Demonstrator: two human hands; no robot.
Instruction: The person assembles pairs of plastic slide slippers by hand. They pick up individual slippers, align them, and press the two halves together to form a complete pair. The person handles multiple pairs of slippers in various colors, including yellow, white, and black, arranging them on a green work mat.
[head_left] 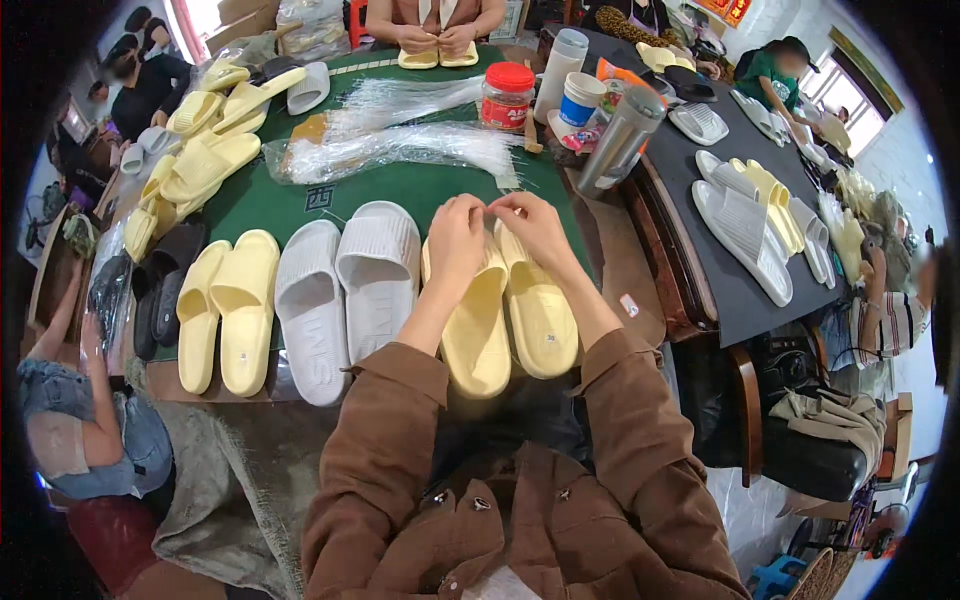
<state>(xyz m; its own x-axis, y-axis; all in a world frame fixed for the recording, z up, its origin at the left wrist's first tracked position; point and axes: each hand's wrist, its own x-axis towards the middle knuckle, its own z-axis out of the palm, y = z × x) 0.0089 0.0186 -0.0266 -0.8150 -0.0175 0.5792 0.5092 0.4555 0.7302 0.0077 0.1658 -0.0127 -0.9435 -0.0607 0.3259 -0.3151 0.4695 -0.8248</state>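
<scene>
My left hand (458, 238) and my right hand (536, 230) meet over the straps of a pair of yellow slide slippers, fingertips pinched close together. Whatever thin thing they pinch, if anything, is too small to make out. The left yellow slipper (478, 335) and the right yellow slipper (543, 318) lie side by side at the near table edge, toes pointing away; my hands partly cover their straps. To the left are a grey pair of slippers (313, 330), another yellow pair (247, 310) and a dark pair (178, 285).
Bundles of clear plastic strands (400, 150) lie across the green tabletop (255, 205). Beyond stand a red-lidded jar (508, 97), a paper cup (580, 100) and a steel flask (622, 140). Yellow slippers pile up at left (210, 165). Opposite, a co-worker's hands (437, 40) hold yellow slippers.
</scene>
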